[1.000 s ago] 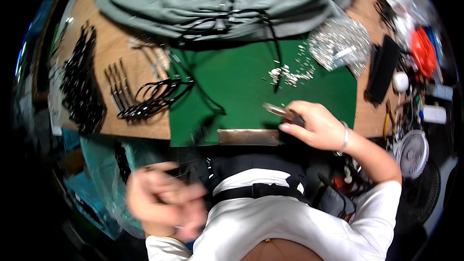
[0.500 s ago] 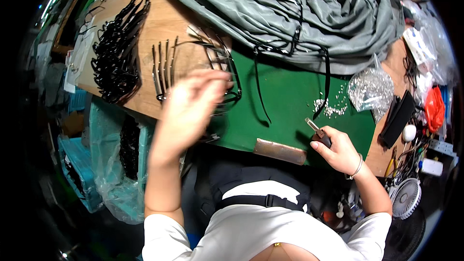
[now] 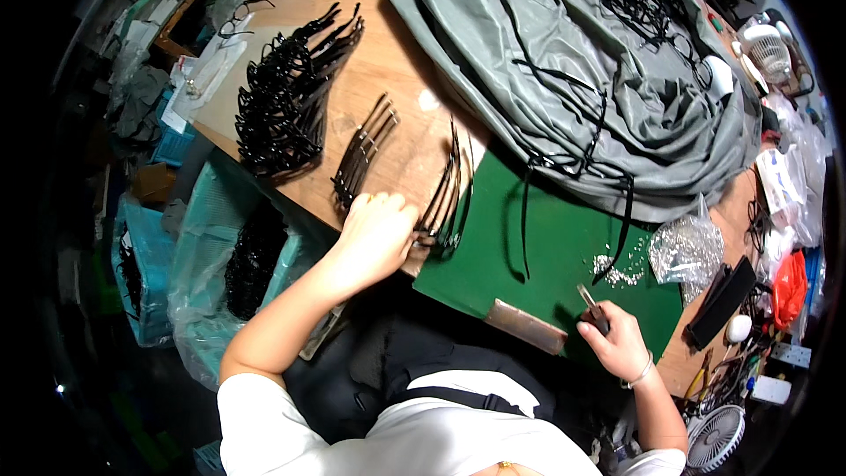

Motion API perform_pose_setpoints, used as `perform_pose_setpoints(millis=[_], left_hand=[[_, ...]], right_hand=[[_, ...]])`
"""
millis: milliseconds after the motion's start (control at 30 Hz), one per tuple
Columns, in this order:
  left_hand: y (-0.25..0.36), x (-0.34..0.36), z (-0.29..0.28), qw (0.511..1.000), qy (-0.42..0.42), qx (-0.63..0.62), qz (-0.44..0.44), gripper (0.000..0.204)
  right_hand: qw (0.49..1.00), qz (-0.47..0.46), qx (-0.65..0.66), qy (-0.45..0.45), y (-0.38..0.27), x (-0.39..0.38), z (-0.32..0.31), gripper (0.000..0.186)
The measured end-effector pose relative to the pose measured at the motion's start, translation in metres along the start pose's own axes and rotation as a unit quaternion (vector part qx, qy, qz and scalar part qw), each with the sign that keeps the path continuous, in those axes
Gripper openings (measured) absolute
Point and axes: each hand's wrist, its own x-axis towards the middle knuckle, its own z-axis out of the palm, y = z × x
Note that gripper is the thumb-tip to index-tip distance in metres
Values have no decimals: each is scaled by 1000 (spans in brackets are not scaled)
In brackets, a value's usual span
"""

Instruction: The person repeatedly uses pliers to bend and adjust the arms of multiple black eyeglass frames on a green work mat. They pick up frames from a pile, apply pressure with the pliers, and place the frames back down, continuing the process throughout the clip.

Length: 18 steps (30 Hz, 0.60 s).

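My left hand [image 3: 377, 234] is closed over the near end of a small stack of eyeglass frames at the table's front edge. Their thin dark temples [image 3: 366, 150] stick out beyond it on one side, and more temples [image 3: 454, 189] on the other. The fingers and my forearm hide most of the frame fronts. In my right hand [image 3: 619, 344] is a small tool [image 3: 592, 307] with a dark handle and a flat metal tip, held above the green mat [image 3: 493, 238]. A black pair of eyeglasses [image 3: 577, 166] lies at the grey cloth's edge, temples toward me.
A dense pile of black eyeglass frames [image 3: 282, 106] lies at left. Grey cloth [image 3: 529, 79] bulges at the back. Tiny clear pieces [image 3: 617, 273] lie beside their plastic bag [image 3: 687, 251]. A worn metal bar [image 3: 526, 326] sits at the mat's front edge; a black case [image 3: 721, 302] lies right.
My left hand, blurred over the stack before, is now down on the frames and steady. My right hand still holds the tool. The whole view has shifted and turned.
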Motion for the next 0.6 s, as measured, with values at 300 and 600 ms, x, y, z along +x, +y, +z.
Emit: perform_pose_setpoints(millis=[300,600], left_hand=[[-95,82,-58,934,348,55,53,35],[-231,159,-93,916,12,166,-366,29]], right_hand=[[994,89,-29,62,-6,7,9,20],[991,63,-66,98,-29,10,14,19]])
